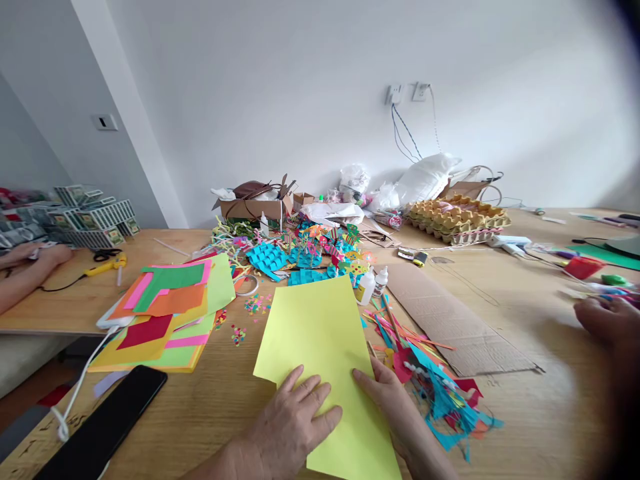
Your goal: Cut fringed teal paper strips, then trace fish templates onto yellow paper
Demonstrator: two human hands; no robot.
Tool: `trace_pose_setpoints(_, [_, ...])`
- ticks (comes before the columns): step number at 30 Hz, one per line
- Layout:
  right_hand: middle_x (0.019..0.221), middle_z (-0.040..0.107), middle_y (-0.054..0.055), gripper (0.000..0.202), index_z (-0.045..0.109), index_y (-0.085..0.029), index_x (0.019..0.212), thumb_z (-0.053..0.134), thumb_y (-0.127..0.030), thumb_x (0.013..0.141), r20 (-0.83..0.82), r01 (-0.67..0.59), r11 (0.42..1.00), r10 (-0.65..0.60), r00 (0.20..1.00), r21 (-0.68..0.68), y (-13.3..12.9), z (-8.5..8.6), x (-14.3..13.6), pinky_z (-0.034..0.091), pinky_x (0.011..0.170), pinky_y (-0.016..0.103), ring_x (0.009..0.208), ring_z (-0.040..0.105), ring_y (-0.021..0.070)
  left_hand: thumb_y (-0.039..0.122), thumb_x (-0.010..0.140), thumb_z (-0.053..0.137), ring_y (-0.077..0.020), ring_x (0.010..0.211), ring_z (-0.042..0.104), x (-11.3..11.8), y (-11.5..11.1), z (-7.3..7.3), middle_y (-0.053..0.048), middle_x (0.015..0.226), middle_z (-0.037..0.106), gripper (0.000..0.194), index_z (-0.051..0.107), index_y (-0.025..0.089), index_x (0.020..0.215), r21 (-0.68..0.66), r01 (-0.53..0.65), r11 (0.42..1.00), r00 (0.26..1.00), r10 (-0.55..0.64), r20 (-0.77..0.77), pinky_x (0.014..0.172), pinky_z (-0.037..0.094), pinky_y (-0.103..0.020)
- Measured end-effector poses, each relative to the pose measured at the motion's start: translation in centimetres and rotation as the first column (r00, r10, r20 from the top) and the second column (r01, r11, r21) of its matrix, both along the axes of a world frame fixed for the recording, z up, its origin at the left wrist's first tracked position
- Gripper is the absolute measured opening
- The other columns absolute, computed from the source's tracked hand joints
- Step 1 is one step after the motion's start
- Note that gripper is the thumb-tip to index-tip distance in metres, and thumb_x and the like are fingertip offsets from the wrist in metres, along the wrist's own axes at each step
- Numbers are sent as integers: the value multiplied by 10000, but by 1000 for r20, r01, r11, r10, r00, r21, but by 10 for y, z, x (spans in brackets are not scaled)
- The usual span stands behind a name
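A sheet of yellow paper [317, 320] lies in front of me, a step cut into its left edge. My left hand [295, 420] rests on its lower part with the palm down and the fingers apart. At the sheet's right edge, my right hand [390, 397] grips it, thumb on top and the other fingers partly hidden underneath. Blue, red and orange paper scraps [445, 393] are heaped just beyond my right hand. Two white glue bottles [367, 287] stand past the sheet's far right corner.
Coloured paper sheets [170, 300] are stacked left, near a black phone [105, 427]. Flat cardboard [450, 320] and egg trays [457, 217] lie to the right. Behind are blue paper pieces [265, 257]. Other people's hands show at far left [43, 257] and far right [613, 320].
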State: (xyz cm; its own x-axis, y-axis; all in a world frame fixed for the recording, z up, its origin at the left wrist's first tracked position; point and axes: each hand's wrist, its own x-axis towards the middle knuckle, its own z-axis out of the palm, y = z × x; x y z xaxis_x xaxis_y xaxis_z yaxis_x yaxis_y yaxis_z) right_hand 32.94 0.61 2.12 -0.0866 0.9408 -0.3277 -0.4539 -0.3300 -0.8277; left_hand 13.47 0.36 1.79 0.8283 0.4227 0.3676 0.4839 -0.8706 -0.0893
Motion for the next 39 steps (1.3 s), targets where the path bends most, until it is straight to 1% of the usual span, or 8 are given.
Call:
trace_pose_setpoints(7, [800, 715, 33, 410, 609, -205, 1020, 695, -225, 619, 66, 2, 1000, -3, 998, 17, 8, -5, 4, 525, 617, 365, 693, 674, 250, 208, 867, 419, -220, 1069, 489, 0, 2, -16, -68, 1084, 600, 265, 522, 215, 1111, 10, -16, 1000, 1000, 16, 21, 981, 294, -437])
trace_pose_setpoints(12, [795, 711, 26, 384, 583, -198, 1032, 651, -246, 658, 92, -12, 997, 5, 996, 72, 16, -1, -6, 514, 618, 347, 680, 669, 227, 161, 875, 377, -238, 1079, 491, -6, 7, -9, -90, 1120, 591, 283, 520, 197, 1117, 18, -60, 998, 998, 61, -30, 986, 278, -473])
trace_pose_setpoints(15, [784, 705, 30, 350, 580, -186, 1040, 567, -282, 704, 328, -83, 985, 28, 944, 154, 26, -3, -14, 501, 608, 335, 666, 660, 220, 116, 874, 359, -235, 1049, 522, -12, 10, -7, -93, 1117, 602, 311, 514, 197, 1130, -9, -102, 995, 991, 101, -91, 954, 332, -460])
trace_pose_setpoints(19, [739, 695, 27, 321, 617, -195, 984, 529, -276, 686, 694, -134, 968, -53, 718, 213, 43, -13, -21, 476, 617, 315, 677, 643, 225, 17, 821, 375, -231, 1072, 518, -20, 11, -18, -85, 1162, 588, 424, 492, 218, 1176, -109, -162, 981, 978, 145, -148, 956, 352, -451])
trace_pose_setpoints(23, [742, 679, 53, 388, 591, -163, 1045, 528, -173, 662, 833, -146, 975, -60, 550, 167, 44, -17, -18, 435, 649, 296, 723, 625, 227, -88, 688, 376, -262, 1171, 445, -25, 10, -27, -100, 1280, 508, 654, 448, 242, 1248, -255, -230, 939, 953, 164, -256, 964, 349, -470])
trace_pose_setpoints(27, [789, 660, 66, 357, 577, -167, 1047, 516, -128, 698, 938, -168, 979, -50, 342, 113, 20, -6, -2, 385, 672, 289, 781, 600, 231, -126, 585, 365, -271, 1256, 346, -27, 12, -29, -85, 1380, 402, 808, 426, 279, 1282, -369, -305, 878, 922, 174, -347, 997, 309, -479])
trace_pose_setpoints(33, [932, 641, 79, 150, 602, -193, 868, 476, -154, 796, 970, -342, 929, 63, -234, -143, -25, 13, 26, 371, 626, 260, 814, 598, 218, -151, 554, 330, -244, 1278, 319, -32, 13, -35, -39, 1401, 375, 874, 437, 327, 1277, -403, -319, 858, 929, 199, -312, 1023, 285, -467])
trace_pose_setpoints(39, [962, 621, 88, 313, 595, -183, 949, 344, -41, 827, 925, -286, 946, 36, -378, -154, -33, 5, 28, 377, 634, 269, 906, 576, 231, -148, 556, 305, -245, 1257, 356, -42, 13, -44, -5, 1378, 411, 871, 467, 349, 1252, -353, -297, 887, 947, 226, -228, 1013, 314, -458])
